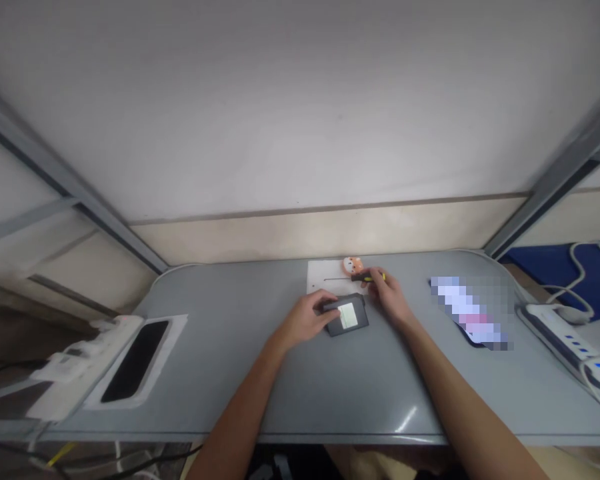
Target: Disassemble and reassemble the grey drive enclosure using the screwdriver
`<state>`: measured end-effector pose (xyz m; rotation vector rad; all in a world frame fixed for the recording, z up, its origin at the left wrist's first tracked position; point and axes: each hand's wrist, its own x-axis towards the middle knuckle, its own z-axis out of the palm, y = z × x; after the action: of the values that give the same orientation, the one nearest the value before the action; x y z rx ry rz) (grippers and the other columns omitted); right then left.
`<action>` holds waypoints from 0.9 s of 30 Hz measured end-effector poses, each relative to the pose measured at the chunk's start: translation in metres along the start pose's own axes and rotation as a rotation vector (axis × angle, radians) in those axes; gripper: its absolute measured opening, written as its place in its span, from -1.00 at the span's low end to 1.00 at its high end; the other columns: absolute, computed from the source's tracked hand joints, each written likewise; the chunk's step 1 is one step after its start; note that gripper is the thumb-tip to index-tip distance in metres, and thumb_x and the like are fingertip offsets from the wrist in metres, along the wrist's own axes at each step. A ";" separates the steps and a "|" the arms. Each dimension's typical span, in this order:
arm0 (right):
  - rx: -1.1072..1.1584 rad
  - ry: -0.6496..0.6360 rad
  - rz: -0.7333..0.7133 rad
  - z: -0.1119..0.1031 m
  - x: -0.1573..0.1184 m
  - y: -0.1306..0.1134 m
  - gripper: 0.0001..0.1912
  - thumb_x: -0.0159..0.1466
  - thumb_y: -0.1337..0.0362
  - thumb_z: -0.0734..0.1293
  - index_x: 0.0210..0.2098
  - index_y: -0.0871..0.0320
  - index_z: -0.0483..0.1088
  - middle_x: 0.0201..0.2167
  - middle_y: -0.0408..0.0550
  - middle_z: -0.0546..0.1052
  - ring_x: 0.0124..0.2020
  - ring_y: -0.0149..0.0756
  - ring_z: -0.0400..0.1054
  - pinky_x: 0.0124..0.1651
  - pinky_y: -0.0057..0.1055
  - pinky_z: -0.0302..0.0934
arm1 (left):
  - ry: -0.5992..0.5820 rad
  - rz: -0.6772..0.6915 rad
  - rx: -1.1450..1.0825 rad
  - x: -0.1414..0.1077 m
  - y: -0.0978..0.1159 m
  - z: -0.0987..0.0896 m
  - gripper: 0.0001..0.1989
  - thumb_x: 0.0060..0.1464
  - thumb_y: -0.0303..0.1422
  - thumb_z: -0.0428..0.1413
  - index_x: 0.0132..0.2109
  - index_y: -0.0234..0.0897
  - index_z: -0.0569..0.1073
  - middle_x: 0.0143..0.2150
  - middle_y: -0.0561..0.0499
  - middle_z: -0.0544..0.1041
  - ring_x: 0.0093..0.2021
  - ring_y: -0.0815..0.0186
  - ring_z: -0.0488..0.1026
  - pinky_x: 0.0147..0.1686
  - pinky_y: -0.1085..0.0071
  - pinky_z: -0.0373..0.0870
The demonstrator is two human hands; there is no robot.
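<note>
A dark grey box-shaped device (334, 327) with a pale label lies on the grey table, and my left hand (311, 319) grips its left side between thumb and fingers. My right hand (386, 291) is closed on the handle of a black and yellow screwdriver (361, 277), whose thin shaft points left. Under the shaft is a white sheet (321, 272) with a small dark speck on it. An orange and white animal-face item (351, 265) sits at the sheet's back right, just behind the screwdriver.
A phone with a blurred screen (467, 313) lies to the right, near a white power strip (570, 343) with cables. On the left, a black phone-shaped object (136, 360) rests on white material beside another power strip (93, 367). The wall borders the grey table (230, 373) behind.
</note>
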<state>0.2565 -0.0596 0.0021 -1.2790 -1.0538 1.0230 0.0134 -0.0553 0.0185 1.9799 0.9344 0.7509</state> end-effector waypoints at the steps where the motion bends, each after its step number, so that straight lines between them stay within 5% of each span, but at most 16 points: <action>1: 0.038 0.034 0.016 -0.002 0.001 0.001 -0.49 0.31 -0.20 0.28 -0.16 0.11 0.54 -0.45 -0.14 0.51 -0.56 -0.39 0.14 -0.49 -0.40 0.00 | 0.007 -0.013 -0.001 0.002 -0.004 0.000 -0.77 0.25 -0.24 0.22 0.00 -0.21 0.55 -0.05 -0.03 0.62 -0.08 0.23 0.55 -0.04 0.33 0.46; 7: 0.142 0.178 0.051 -0.011 0.008 0.002 -0.55 0.25 -0.15 0.34 -0.25 0.11 0.54 -0.56 -0.17 0.45 -0.59 -0.41 0.11 -0.52 -0.40 -0.06 | 0.058 -0.018 0.059 0.006 -0.020 -0.002 -0.75 0.32 -0.21 0.16 0.04 -0.19 0.57 0.00 -0.06 0.62 -0.03 0.19 0.55 0.02 0.27 0.45; 18: 0.204 0.222 0.034 -0.016 0.011 -0.002 -0.56 0.22 -0.14 0.36 -0.28 0.13 0.53 -0.58 -0.16 0.44 -0.61 -0.42 0.08 -0.54 -0.40 -0.10 | -0.018 0.027 0.136 0.006 -0.023 -0.002 -0.74 0.35 -0.20 0.13 0.08 -0.16 0.56 0.07 -0.10 0.59 0.09 0.14 0.51 0.20 0.12 0.39; 20: 0.202 0.221 0.036 -0.017 0.012 -0.002 -0.59 0.23 -0.11 0.36 -0.29 0.14 0.52 -0.58 -0.16 0.44 -0.61 -0.43 0.08 -0.54 -0.39 -0.10 | -0.078 -0.018 0.106 0.003 -0.016 -0.007 -0.61 0.26 -0.19 0.24 0.18 -0.14 0.51 0.16 -0.12 0.53 0.15 0.10 0.48 0.23 0.11 0.37; 23: 0.195 0.215 0.036 -0.018 0.012 -0.004 -0.61 0.22 -0.09 0.36 -0.29 0.14 0.52 -0.58 -0.15 0.44 -0.60 -0.42 0.08 -0.53 -0.39 -0.10 | -0.192 -0.062 0.112 -0.003 -0.002 -0.015 -0.10 -0.14 -0.19 0.51 0.34 -0.06 0.37 0.31 -0.16 0.37 0.27 -0.01 0.37 0.30 0.06 0.31; 27: 0.197 0.229 0.036 -0.020 0.011 -0.008 -0.66 0.22 -0.04 0.36 -0.30 0.13 0.52 -0.58 -0.14 0.43 -0.60 -0.41 0.08 -0.53 -0.38 -0.12 | -0.235 -0.047 0.152 -0.006 0.012 -0.019 -0.19 -0.12 -0.32 0.47 0.30 -0.03 0.41 0.19 -0.10 0.40 0.22 0.06 0.41 0.29 0.10 0.32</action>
<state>0.2787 -0.0540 0.0101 -1.2240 -0.7397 0.9566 0.0000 -0.0572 0.0368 2.1154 0.9146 0.4191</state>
